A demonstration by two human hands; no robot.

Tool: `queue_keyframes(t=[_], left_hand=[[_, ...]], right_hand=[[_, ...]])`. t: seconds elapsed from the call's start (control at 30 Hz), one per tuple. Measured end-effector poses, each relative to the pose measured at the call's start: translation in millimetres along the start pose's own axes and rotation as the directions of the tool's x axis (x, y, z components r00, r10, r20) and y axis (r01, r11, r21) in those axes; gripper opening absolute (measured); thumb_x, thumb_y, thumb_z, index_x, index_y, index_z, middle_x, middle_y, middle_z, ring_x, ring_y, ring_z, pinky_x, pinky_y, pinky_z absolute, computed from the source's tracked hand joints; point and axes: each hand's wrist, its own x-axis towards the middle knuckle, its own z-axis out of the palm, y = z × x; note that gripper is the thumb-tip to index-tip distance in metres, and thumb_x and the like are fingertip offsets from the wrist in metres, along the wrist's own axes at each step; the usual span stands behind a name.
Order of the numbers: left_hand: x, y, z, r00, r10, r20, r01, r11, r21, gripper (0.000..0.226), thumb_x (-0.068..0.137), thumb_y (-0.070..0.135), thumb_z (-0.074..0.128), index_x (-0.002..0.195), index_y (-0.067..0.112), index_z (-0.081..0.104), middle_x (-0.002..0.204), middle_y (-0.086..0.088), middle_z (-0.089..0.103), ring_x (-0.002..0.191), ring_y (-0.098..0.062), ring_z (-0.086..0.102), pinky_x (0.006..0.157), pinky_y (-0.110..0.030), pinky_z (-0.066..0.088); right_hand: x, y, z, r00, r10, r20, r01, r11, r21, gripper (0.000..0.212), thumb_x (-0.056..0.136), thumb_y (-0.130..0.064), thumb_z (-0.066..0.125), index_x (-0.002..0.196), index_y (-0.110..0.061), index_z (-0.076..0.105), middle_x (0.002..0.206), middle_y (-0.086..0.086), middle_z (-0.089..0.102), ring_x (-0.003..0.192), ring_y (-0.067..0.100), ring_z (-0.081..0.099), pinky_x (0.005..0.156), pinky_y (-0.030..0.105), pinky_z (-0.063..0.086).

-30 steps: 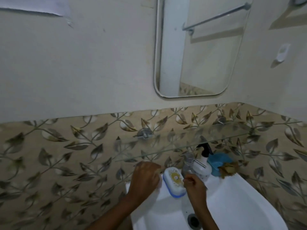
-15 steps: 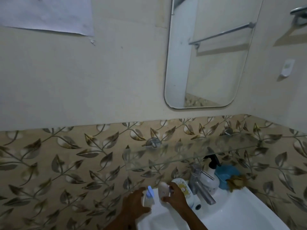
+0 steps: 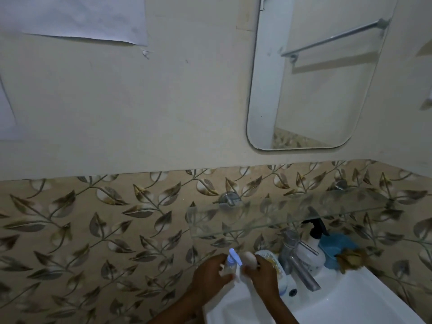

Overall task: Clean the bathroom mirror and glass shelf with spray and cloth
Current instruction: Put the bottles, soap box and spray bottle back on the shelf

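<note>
Both hands low over the back-left rim of the white ceramic sink (image 3: 350, 298). Left hand (image 3: 209, 274) is wrapped around a small clear spray bottle with a blue-white trigger head (image 3: 231, 261), fingers clamped on its body; bottle is upright, just above the rim. Right hand (image 3: 263, 277) is touching the bottle from the other side, pinching something pale and rounded (image 3: 248, 259) beside the spray head; too blurred to tell what it is.

Behind the right hand: white oval soap case with gold floral print and blue rim (image 3: 272, 259), then the chrome tap (image 3: 297, 258), a white pump bottle with black nozzle (image 3: 312, 251), a blue plastic dish (image 3: 334, 242) and a brown scrubber (image 3: 350, 259) at the far right.

Clear glass shelf (image 3: 257, 218) is mounted on the leaf-patterned tile wall (image 3: 93, 230) directly above the tap, bare on top. Rounded rectangular wall mirror (image 3: 315, 78) hangs above the shelf, well apart from both hands. White paper sheet (image 3: 81, 17) stuck to the wall upper left.
</note>
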Motion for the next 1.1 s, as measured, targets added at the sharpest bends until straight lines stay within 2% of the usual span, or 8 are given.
queue_keyframes(t=[0.2,0.4,0.57,0.73,0.83,0.9,1.0,1.1], left_hand=[[-26.6,42.1,-41.4,0.968,0.249,-0.045,-0.250,0.968,-0.028,0.046,0.073,0.043,0.065,0.114,0.023,0.062,0.111,0.008,0.065,0.101,-0.009,0.059,0.080,-0.017,0.041],[-60.3,92.7,-87.7,0.917,0.366,-0.157,-0.382,0.920,-0.089,0.024,0.074,0.037,0.071,0.095,0.030,0.063,0.093,0.012,0.066,0.082,-0.003,0.060,0.073,-0.021,0.050],[-48.3,115.2,-141.0,0.900,0.301,-0.314,-0.340,0.937,-0.077,0.023,0.072,0.043,0.070,0.081,0.023,0.062,0.073,0.007,0.063,0.065,-0.005,0.056,0.062,-0.028,0.046],[-3.7,97.0,-173.5,0.946,0.173,-0.273,-0.191,0.981,-0.043,0.020,0.077,0.034,0.071,0.074,0.020,0.057,0.071,0.006,0.061,0.067,-0.009,0.056,0.060,-0.026,0.039],[13.5,85.8,-174.3,0.963,0.144,-0.230,-0.150,0.989,-0.011,0.019,0.077,0.033,0.072,0.076,0.022,0.056,0.070,0.008,0.058,0.065,-0.012,0.054,0.060,-0.029,0.038],[17.8,84.7,-172.8,0.967,0.141,-0.214,-0.151,0.988,-0.034,0.019,0.077,0.030,0.072,0.079,0.020,0.057,0.069,0.008,0.057,0.062,-0.010,0.051,0.059,-0.027,0.037],[17.8,83.2,-170.5,0.968,0.136,-0.211,-0.149,0.988,-0.048,0.020,0.078,0.028,0.072,0.086,0.013,0.062,0.069,0.007,0.057,0.060,-0.007,0.050,0.055,-0.021,0.035],[17.2,81.0,-169.5,0.964,0.147,-0.222,-0.162,0.986,-0.049,0.023,0.077,0.028,0.073,0.089,0.013,0.062,0.064,0.007,0.055,0.055,-0.005,0.046,0.050,-0.014,0.032]], right_hand=[[-35.0,-48.0,-69.2,0.993,-0.088,-0.079,0.093,0.994,0.056,0.015,0.075,-0.005,0.071,0.071,-0.018,0.064,0.068,-0.001,0.061,0.071,0.020,0.056,0.067,0.029,0.043],[-51.0,-99.9,-121.2,0.962,-0.215,-0.169,0.252,0.939,0.234,0.023,0.078,-0.007,0.069,0.078,-0.027,0.059,0.081,0.003,0.064,0.078,0.022,0.063,0.070,0.039,0.054],[-24.4,-142.7,-122.3,0.930,-0.284,-0.233,0.347,0.889,0.299,0.013,0.083,-0.008,0.064,0.095,-0.013,0.060,0.079,-0.003,0.061,0.072,0.010,0.059,0.050,0.010,0.051],[14.5,-156.3,-93.4,0.924,-0.338,-0.180,0.368,0.913,0.176,0.024,0.081,-0.014,0.068,0.103,-0.006,0.062,0.091,0.010,0.064,0.083,0.027,0.064,0.070,0.044,0.057],[28.0,-157.4,-78.6,0.914,-0.371,-0.164,0.390,0.914,0.107,0.029,0.081,-0.017,0.068,0.105,0.000,0.063,0.088,0.009,0.063,0.082,0.028,0.063,0.072,0.048,0.057],[34.7,-158.8,-72.2,0.909,-0.390,-0.150,0.404,0.911,0.079,0.030,0.081,-0.019,0.069,0.104,-0.001,0.063,0.087,0.009,0.064,0.078,0.023,0.062,0.069,0.042,0.057],[38.5,-161.0,-68.0,0.898,-0.417,-0.144,0.422,0.906,0.011,0.030,0.080,-0.020,0.069,0.102,-0.001,0.064,0.087,0.009,0.065,0.067,0.010,0.056,0.054,0.007,0.043],[37.8,-160.3,-66.8,0.892,-0.429,-0.141,0.431,0.902,-0.019,0.032,0.078,-0.018,0.071,0.104,-0.002,0.063,0.086,0.002,0.060,0.066,0.006,0.054,0.051,0.006,0.040]])
